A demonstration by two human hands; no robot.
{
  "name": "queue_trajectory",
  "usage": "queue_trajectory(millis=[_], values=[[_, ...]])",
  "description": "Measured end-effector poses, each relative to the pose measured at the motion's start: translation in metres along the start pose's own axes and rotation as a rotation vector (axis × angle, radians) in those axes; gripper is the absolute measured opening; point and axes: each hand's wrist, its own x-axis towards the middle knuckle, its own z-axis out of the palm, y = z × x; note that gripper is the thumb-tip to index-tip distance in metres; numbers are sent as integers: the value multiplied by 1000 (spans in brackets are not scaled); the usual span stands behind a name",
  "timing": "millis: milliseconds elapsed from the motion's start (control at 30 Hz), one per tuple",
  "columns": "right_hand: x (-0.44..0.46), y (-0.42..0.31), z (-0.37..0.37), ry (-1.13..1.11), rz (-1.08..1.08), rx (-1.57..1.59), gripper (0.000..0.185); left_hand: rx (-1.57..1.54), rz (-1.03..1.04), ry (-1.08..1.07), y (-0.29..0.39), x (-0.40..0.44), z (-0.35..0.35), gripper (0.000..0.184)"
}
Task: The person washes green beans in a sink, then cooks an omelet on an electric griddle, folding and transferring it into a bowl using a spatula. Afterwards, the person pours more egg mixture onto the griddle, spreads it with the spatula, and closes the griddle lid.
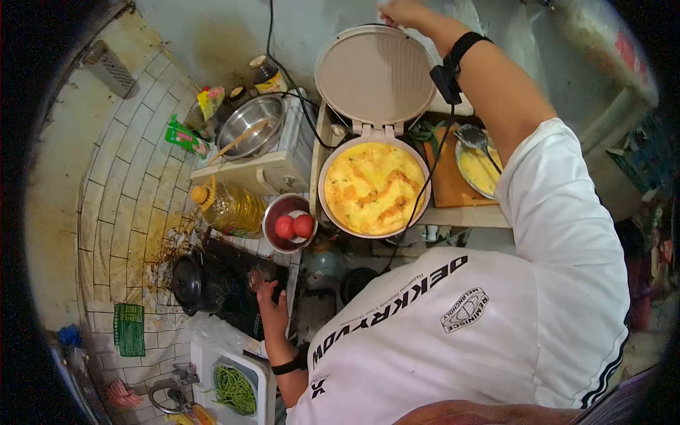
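head, right hand (pixel 401 12) near lid (pixel 375 74), yellow food (pixel 372 188)

White wall tiles (pixel 117 184), brown stains (pixel 177 241); pale wall (pixel 170 18), brownish patch (pixel 218 48); white sink (pixel 263 393), metal faucet (pixel 161 389).

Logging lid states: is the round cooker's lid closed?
No, the lid stands open, leaving the yellow food in the cooker exposed.

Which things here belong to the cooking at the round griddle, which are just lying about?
In use, by the look:
griddle, lid raised, right hand near its edge
yellow mix inside
bowl of similar mix, with ladle

Likely idle:
oil bottle
tomatoes
green beans
black pot
grater
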Motion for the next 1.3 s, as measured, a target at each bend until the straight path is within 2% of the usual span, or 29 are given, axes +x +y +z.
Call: queue_trajectory(millis=[33, 67, 133, 167, 233, 300, 367, 433, 500, 567, 633, 667, 733, 867, 967, 1033, 1067, 1133, 1300], values=[[-10, -3, -7, 165, -80, 18, 24, -38, 4, 10, -2, 1, 0, 33], [-22, -3, -16, 142, -69, 16, 24, -78, 11, 17, -1, 3, 3, 33], [-76, -45, -96, 127, 388, 687, 27, 32, 3, -43, 17, 4, -2, 32], [-100, -53, -119, 112, 406, 677, 27, 25, 35, -38, 17, 6, -2, 32], [-151, -63, -154, 154, 247, 702, 32, -43, 31, -33, 1, 10, 4, 32], [-206, -76, -174, 172, 300, 593, 42, -61, -3, -75, 5, 14, 4, 32], [-260, -53, -161, 5, 238, 510, 32, -76, -36, -115, 13, 20, 1, 32], [-311, -57, -160, -151, 383, 374, 27, -4, 77, -136, 21, 28, -1, 33], [-357, -60, -147, -417, 630, 363, 29, -11, 110, -137, 19, 36, 3, 33], [-415, -66, -114, -383, 747, 415, 35, -17, 139, -133, 15, 46, 8, 33], [-435, -96, -127, -377, 703, 414, 45, -87, 260, -139, 15, 55, 15, 36], [-454, -97, -113, -375, 696, 415, 45, -87, 256, -133, 22, 58, 16, 36], [-505, -92, -63, -407, 845, 299, 53, 60, 350, -169, 39, 64, 11, 37], [-520, -104, -34, -289, 842, 412, 56, 42, 338, -200, 50, 77, 12, 36], [-511, -110, -27, -314, 888, 510, 46, 27, 382, -208, 64, 83, 9, 35], [-500, -118, -36, -398, 1008, 366, 41, -2, 355, -204, 68, 83, 9, 34], [-499, -118, -42, -405, 1000, 369, 41, -36, 335, -204, 69, 81, 8, 33], [-498, -118, -56, -291, 1003, 269, 36, -14, 335, -197, 75, 75, 4, 33], [-488, -124, -112, -194, 951, 209, 28, 40, 309, -183, 67, 66, -4, 33]])
